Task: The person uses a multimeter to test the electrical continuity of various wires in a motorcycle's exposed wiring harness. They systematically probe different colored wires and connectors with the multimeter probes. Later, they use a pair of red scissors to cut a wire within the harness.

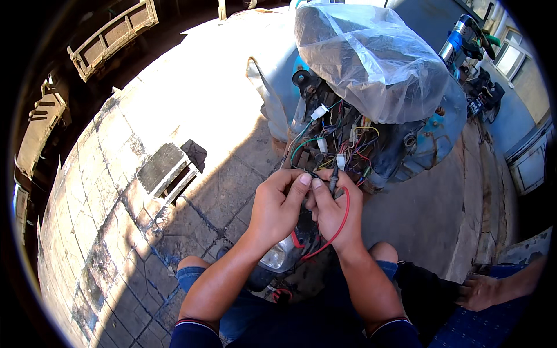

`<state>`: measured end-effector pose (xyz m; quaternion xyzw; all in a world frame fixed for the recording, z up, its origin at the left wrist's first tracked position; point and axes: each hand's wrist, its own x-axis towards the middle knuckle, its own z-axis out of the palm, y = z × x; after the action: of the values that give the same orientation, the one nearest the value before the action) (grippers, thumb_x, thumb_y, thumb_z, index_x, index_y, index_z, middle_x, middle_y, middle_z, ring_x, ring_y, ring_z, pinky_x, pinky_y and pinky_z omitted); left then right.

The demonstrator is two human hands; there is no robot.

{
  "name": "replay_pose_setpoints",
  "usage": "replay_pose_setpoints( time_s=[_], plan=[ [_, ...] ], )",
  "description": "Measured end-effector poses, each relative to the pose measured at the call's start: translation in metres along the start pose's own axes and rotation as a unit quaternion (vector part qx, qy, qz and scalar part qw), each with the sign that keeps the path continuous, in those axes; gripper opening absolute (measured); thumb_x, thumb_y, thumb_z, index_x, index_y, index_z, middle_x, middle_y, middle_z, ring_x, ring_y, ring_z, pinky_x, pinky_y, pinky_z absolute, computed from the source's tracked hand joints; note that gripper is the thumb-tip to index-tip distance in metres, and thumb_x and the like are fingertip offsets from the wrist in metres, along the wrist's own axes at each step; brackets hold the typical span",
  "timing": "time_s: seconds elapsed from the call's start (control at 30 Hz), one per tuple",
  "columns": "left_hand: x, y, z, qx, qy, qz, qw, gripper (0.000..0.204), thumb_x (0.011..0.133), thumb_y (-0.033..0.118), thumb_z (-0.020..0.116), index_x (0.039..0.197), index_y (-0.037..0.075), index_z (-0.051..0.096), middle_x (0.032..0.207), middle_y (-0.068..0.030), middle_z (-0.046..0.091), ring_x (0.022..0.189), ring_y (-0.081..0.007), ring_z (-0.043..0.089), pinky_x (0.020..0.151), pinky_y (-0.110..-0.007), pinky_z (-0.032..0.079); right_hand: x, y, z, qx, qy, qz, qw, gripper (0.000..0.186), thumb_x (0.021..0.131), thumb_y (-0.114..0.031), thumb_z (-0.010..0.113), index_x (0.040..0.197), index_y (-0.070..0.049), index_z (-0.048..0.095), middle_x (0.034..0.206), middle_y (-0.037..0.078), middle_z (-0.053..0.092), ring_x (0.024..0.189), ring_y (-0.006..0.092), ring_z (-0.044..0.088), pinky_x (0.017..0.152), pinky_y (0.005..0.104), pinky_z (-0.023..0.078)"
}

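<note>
My left hand [278, 206] and my right hand [333, 214] meet at the centre, closed, with thumb tips pinching a thin dark wire [310, 174]. A grey cylindrical connector or probe [333, 181] stands at my right fingers, with a red wire [342, 223] looping down beside them. Just beyond lies a tangle of coloured wires [362, 151] with white connectors [319, 112] on a vehicle's exposed front or frame, under a seat-like bulk wrapped in clear plastic [371, 64]. Below my hands, a silver lamp-like part [275, 258] is partly hidden.
A small low stool [159, 168] stands on the paving [116, 243] at left. Weathered open-box frames [113, 35] line the upper left edge. Blue bodywork [435, 139] and a wall [528, 87] are at right. Another person's bare foot [481, 290] rests at lower right.
</note>
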<state>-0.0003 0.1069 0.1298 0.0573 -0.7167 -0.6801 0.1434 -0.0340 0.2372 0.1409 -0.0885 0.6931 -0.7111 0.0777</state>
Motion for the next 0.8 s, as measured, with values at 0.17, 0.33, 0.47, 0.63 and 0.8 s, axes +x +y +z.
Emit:
replay_pose_setpoints(
  time_s=[0.17,0.33,0.47,0.63,0.8],
  plan=[
    [0.016,-0.009,0.006,-0.285,-0.025,-0.170,0.943,0.023,0.104,0.023,0.061,0.102,0.001,0.068,0.075,-0.0029,0.064,0.062,-0.0100,0.058,0.055,-0.025,0.045,0.000,0.006,0.000,-0.025,-0.006,-0.004,1.000,0.015,0.101,-0.009,0.060,0.111,0.001,0.061,0.069,0.003,0.064,0.056,0.0076,0.057,0.051,0.0254,0.045],
    [0.014,-0.010,0.022,-0.368,0.044,-0.141,0.918,0.020,0.104,0.021,0.060,0.101,0.003,0.065,0.084,-0.0048,0.066,0.058,-0.0104,0.055,0.051,-0.024,0.043,0.002,0.007,-0.003,-0.041,-0.030,-0.005,0.999,0.017,0.102,-0.011,0.058,0.114,0.001,0.060,0.071,0.003,0.065,0.056,0.0080,0.058,0.052,0.0262,0.047],
    [0.012,-0.008,0.028,-0.358,0.068,-0.105,0.925,0.021,0.104,0.022,0.060,0.101,0.002,0.065,0.085,-0.0047,0.067,0.057,-0.0090,0.054,0.050,-0.024,0.041,0.003,0.005,-0.008,-0.052,-0.050,-0.026,0.997,0.017,0.104,-0.012,0.055,0.112,0.002,0.059,0.071,0.004,0.064,0.055,0.0087,0.058,0.051,0.0257,0.047],
    [0.011,-0.011,0.032,-0.310,0.085,-0.075,0.944,0.024,0.105,0.023,0.060,0.096,0.001,0.065,0.082,-0.0039,0.065,0.054,-0.0071,0.052,0.047,-0.024,0.040,0.003,-0.001,-0.012,-0.060,-0.061,-0.011,0.996,0.020,0.105,-0.015,0.053,0.110,0.004,0.058,0.070,0.004,0.064,0.056,0.0099,0.061,0.052,0.0267,0.048],
    [0.012,-0.002,0.033,-0.285,0.058,-0.114,0.950,0.025,0.107,0.023,0.056,0.092,0.003,0.061,0.079,-0.0050,0.063,0.055,-0.0103,0.055,0.048,-0.026,0.043,0.003,0.002,-0.021,-0.003,-0.073,-0.013,0.997,0.017,0.105,-0.014,0.050,0.104,0.002,0.056,0.075,0.006,0.065,0.058,0.0109,0.061,0.053,0.0265,0.048]
  ],
)
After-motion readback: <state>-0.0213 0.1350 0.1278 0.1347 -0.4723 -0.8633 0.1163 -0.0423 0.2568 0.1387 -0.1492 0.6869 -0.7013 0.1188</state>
